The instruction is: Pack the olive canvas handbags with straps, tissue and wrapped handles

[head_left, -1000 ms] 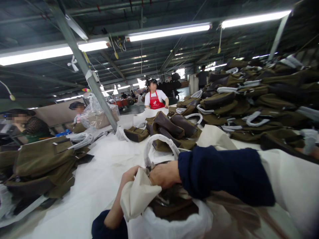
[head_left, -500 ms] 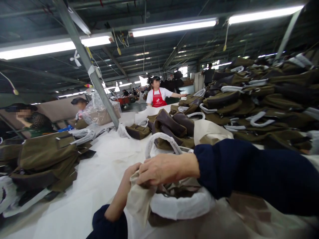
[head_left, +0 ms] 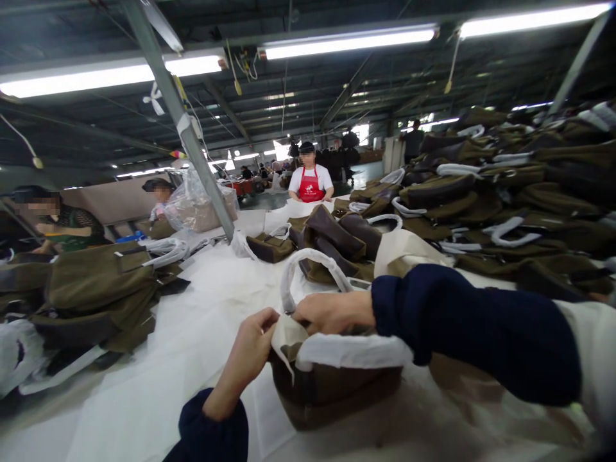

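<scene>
"While you stand at that table, what's around you?"

"Strip lights (head_left: 346, 40) run overhead. A person in a red apron (head_left: 310, 191) stands at the far end of my table (head_left: 144, 378), which is covered in white sheeting. Heaps of olive bags (head_left: 520, 186) rise on my right, and more bags (head_left: 101, 289) lie on my left."

"And the bag in front of you?"

"This olive-and-brown bag (head_left: 332, 393) sits upright on the table, right before me. Its white lining (head_left: 351, 351) folds over the rim, and a white handle (head_left: 310, 273) arches up behind it."

"Your hands?"

"My left hand (head_left: 253, 350) pinches a cream flap (head_left: 287, 337) between thumb and fingers. My right hand (head_left: 334, 312) lies over the rim, fingers together. Whether it grips, I can't tell."
</scene>
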Demonstrator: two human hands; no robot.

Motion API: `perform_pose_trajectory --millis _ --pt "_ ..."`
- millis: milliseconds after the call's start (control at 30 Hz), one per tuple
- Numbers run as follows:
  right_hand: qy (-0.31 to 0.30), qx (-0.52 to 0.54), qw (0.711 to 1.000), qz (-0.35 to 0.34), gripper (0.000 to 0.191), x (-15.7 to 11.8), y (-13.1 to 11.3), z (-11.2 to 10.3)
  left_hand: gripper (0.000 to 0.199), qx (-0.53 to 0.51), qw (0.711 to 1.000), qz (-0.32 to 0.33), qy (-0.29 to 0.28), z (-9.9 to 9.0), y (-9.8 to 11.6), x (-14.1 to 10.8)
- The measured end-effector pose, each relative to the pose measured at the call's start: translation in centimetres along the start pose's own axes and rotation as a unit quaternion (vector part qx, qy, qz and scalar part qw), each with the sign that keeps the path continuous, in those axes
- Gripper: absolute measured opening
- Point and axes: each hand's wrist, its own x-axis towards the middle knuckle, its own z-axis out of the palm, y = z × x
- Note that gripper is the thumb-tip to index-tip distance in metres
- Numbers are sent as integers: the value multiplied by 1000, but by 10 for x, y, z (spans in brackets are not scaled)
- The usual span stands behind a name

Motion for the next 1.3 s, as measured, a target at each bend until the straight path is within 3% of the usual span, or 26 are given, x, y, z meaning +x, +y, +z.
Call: perform_pose_trajectory --millis 133,233,333,467,600,733,800,900,967,1067,1200,1300 --pt "-80 139 986 -53 25 -18 10 -15 6 32 999 11 15 -1 -2 -7" --pt "-120 196 971 -65 28 -26 16 -17 7 101 988 93 76 -1 3 -18" --pt "-63 219 973 -38 26 -23 18 -6 11 153 975 156 42 -4 9 -36" --pt "-2 227 974 7 20 -12 22 9 11 192 969 147 -58 -10 15 -57" --pt "25 236 971 17 25 -6 27 13 1 239 961 129 -60 -9 18 -61" --pt "46 223 974 20 22 -10 23 12 6 234 963 117 -68 -10 18 -59" --pt "25 186 982 -6 20 -13 18 12 4 184 970 128 -93 -11 16 -60" --pt "-25 -9 992 -126 15 -14 10 12 5 109 978 140 -106 -13 12 -64" --pt "-47 -171 962 -207 14 -11 6 16 8 92 981 141 -100 -12 11 -65" --pt "-48 -316 912 -257 16 0 0 28 11 89 980 150 -93 -11 14 -65" --pt "-46 -356 888 -288 21 17 -4 44 15 83 980 152 -94 -12 19 -63" --pt "-50 -334 900 -276 18 19 -7 38 12 80 982 148 -91 -15 15 -63"
